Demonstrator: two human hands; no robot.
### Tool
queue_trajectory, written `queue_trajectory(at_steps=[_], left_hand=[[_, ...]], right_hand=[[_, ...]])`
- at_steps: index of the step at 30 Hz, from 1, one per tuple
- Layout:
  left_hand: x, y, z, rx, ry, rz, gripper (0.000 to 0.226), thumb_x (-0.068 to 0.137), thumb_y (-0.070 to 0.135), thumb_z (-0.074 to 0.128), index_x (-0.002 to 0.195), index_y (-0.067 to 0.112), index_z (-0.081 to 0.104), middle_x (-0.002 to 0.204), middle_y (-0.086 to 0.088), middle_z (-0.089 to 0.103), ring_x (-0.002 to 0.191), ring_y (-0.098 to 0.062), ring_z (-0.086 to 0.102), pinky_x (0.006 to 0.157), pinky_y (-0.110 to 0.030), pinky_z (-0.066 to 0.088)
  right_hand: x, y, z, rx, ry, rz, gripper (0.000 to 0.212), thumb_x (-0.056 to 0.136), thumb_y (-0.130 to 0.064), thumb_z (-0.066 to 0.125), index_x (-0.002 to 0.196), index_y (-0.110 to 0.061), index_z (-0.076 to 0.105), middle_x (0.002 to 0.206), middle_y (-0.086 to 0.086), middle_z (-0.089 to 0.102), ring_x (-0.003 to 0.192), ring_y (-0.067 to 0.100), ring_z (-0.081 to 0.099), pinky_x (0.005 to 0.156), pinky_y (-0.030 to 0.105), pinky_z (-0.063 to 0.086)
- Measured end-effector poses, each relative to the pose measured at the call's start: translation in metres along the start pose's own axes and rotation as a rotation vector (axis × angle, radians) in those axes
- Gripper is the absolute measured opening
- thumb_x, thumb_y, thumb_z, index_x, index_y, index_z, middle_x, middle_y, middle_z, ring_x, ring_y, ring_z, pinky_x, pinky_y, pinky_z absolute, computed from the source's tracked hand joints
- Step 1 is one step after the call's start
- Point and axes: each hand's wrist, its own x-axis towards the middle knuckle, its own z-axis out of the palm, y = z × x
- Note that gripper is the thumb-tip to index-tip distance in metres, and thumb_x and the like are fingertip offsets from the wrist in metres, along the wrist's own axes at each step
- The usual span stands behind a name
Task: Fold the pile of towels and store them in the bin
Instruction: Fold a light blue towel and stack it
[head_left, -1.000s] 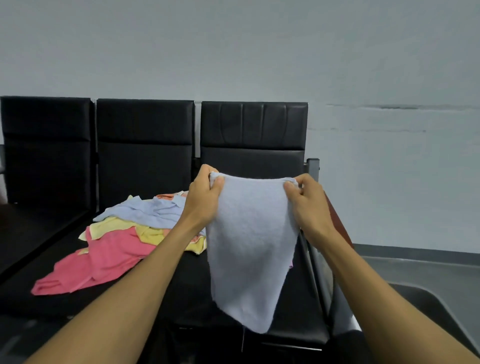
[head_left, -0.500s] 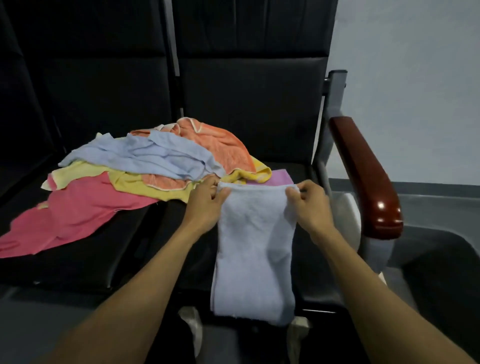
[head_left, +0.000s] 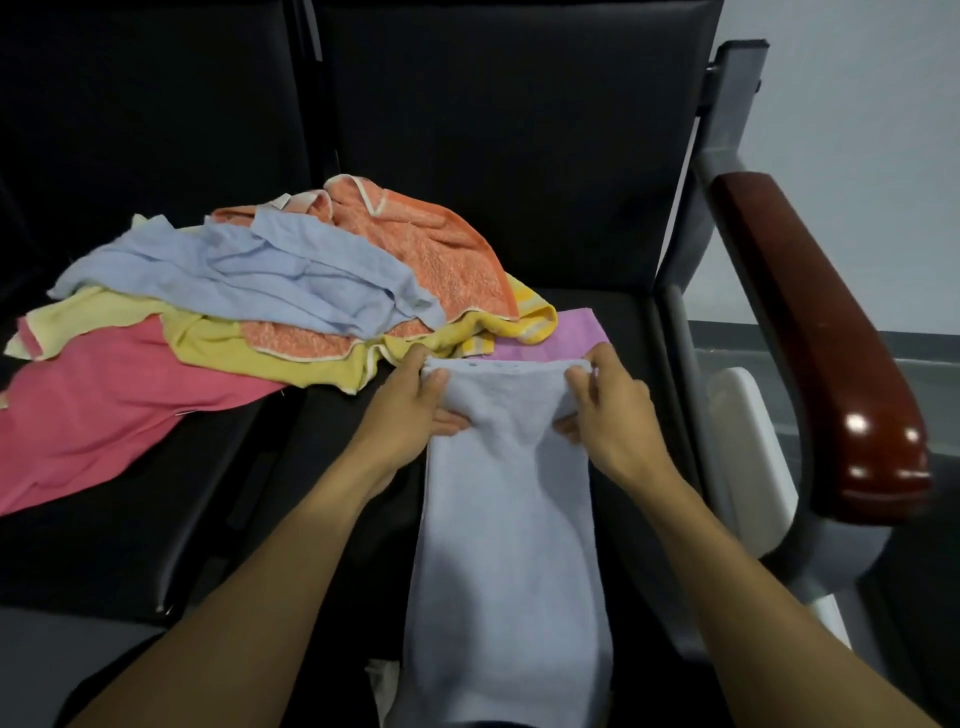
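While the pale blue towel (head_left: 511, 519) lies lengthwise along the black seat (head_left: 208, 519), running from the picture's centre down to 6 o'clock and hanging over the seat's front edge, both hands hold its far end. The left hand (head_left: 410, 415) pinches the far left corner, thumb on top and fingers (head_left: 452, 418) curled beneath the cloth. The right hand (head_left: 608, 410) grips the far right corner in the same way, its fingers closed round the bunched edge. Between the two hands the towel's far end is gathered and slightly raised, with a fold running down its middle.

At 10 o'clock from the hands sits the pile of towels (head_left: 291, 306), spread loose over the seat: a light blue towel (head_left: 249, 275) on top, an orange towel (head_left: 431, 249) behind it, a yellow towel (head_left: 291, 353) beneath, and a pink towel (head_left: 104, 410) stretching out toward 9 o'clock. A lilac towel (head_left: 561, 338) lies flat just beyond the hands at 12 o'clock, partly under the pile's yellow edge.

At 3 o'clock stands the glossy brown armrest (head_left: 821, 332) on its grey frame, with a white panel (head_left: 748, 457) below it.
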Motion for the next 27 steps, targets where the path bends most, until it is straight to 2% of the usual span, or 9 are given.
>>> queue_trajectory(at_steps=[2, 5, 7, 11, 12, 15, 18, 23, 27], left_hand=[[0.003, 0.005, -0.001, -0.102, 0.036, 0.071, 0.029, 0.108, 0.03, 0.043, 0.12, 0.003, 0.048, 0.122, -0.021, 0.062, 0.104, -0.029, 0.071, 0.09, -0.041, 0.06], [0.003, 0.011, -0.005, -0.257, 0.101, 0.04, 0.042, 0.103, 0.051, 0.043, 0.096, 0.014, 0.061, 0.11, -0.009, 0.066, 0.113, -0.022, 0.065, 0.092, -0.038, 0.057], [0.002, 0.006, -0.01, -0.196, 0.122, 0.009, 0.05, 0.102, 0.054, 0.045, 0.082, 0.014, 0.066, 0.103, 0.001, 0.073, 0.112, -0.009, 0.061, 0.096, -0.033, 0.047], [-0.005, -0.006, -0.011, 0.056, 0.102, -0.034, 0.007, 0.096, 0.011, 0.065, 0.089, 0.01, 0.065, 0.09, -0.003, 0.073, 0.088, -0.008, 0.063, 0.084, -0.026, 0.045], [-0.007, -0.01, -0.011, 0.121, 0.094, -0.048, 0.007, 0.092, 0.007, 0.068, 0.092, 0.013, 0.065, 0.094, -0.001, 0.07, 0.092, -0.011, 0.063, 0.082, -0.024, 0.045], [-0.014, -0.021, -0.012, 0.214, 0.021, -0.156, 0.031, 0.087, 0.007, 0.073, 0.11, 0.021, 0.058, 0.106, 0.004, 0.06, 0.098, -0.014, 0.062, 0.074, -0.025, 0.049], [-0.019, -0.024, -0.014, 0.251, -0.104, -0.274, 0.044, 0.087, 0.008, 0.073, 0.121, 0.025, 0.051, 0.108, -0.002, 0.058, 0.093, -0.018, 0.063, 0.07, -0.029, 0.052], [-0.023, -0.027, -0.013, 0.336, -0.303, -0.29, 0.05, 0.087, 0.01, 0.074, 0.124, 0.036, 0.052, 0.099, -0.005, 0.055, 0.083, -0.018, 0.057, 0.076, -0.036, 0.053], [-0.024, -0.031, -0.011, 0.407, -0.343, -0.286, 0.053, 0.091, 0.014, 0.071, 0.131, 0.037, 0.046, 0.095, 0.005, 0.051, 0.083, -0.013, 0.056, 0.071, -0.029, 0.049]], right_hand=[[0.001, -0.009, -0.002, 0.103, 0.092, -0.044, 0.024, 0.104, -0.031, 0.043, 0.082, -0.023, 0.042, 0.081, 0.003, 0.062, 0.074, 0.023, 0.062, 0.062, 0.042, 0.054], [0.0, -0.019, 0.0, 0.247, 0.149, 0.004, 0.041, 0.103, -0.046, 0.042, 0.073, -0.018, 0.044, 0.07, -0.005, 0.052, 0.067, 0.014, 0.048, 0.065, 0.039, 0.048], [0.0, -0.018, 0.003, 0.306, 0.115, 0.087, 0.049, 0.103, -0.05, 0.04, 0.071, -0.014, 0.051, 0.07, -0.004, 0.063, 0.067, 0.013, 0.055, 0.069, 0.039, 0.051], [-0.008, 0.0, 0.008, 0.235, -0.015, 0.189, 0.009, 0.09, -0.016, 0.07, 0.089, -0.014, 0.061, 0.091, 0.001, 0.068, 0.072, 0.008, 0.055, 0.063, 0.022, 0.043], [-0.012, 0.005, 0.01, 0.215, -0.052, 0.22, 0.018, 0.087, -0.009, 0.073, 0.097, -0.016, 0.06, 0.098, 0.001, 0.064, 0.078, 0.009, 0.056, 0.062, 0.019, 0.043], [-0.022, 0.016, 0.014, 0.274, -0.153, 0.317, 0.044, 0.081, 0.005, 0.075, 0.11, -0.021, 0.055, 0.11, 0.008, 0.059, 0.084, 0.013, 0.06, 0.06, 0.02, 0.05], [-0.03, 0.025, 0.017, 0.27, -0.308, 0.369, 0.052, 0.078, 0.006, 0.075, 0.107, -0.032, 0.054, 0.108, 0.017, 0.062, 0.083, 0.024, 0.067, 0.062, 0.03, 0.057], [-0.036, 0.027, 0.02, 0.203, -0.462, 0.383, 0.039, 0.085, 0.003, 0.068, 0.11, -0.026, 0.062, 0.105, 0.006, 0.055, 0.073, 0.017, 0.058, 0.053, 0.027, 0.051], [-0.039, 0.034, 0.02, 0.151, -0.468, 0.41, 0.037, 0.09, 0.001, 0.063, 0.117, -0.023, 0.058, 0.11, 0.004, 0.052, 0.085, 0.021, 0.061, 0.068, 0.037, 0.061]])
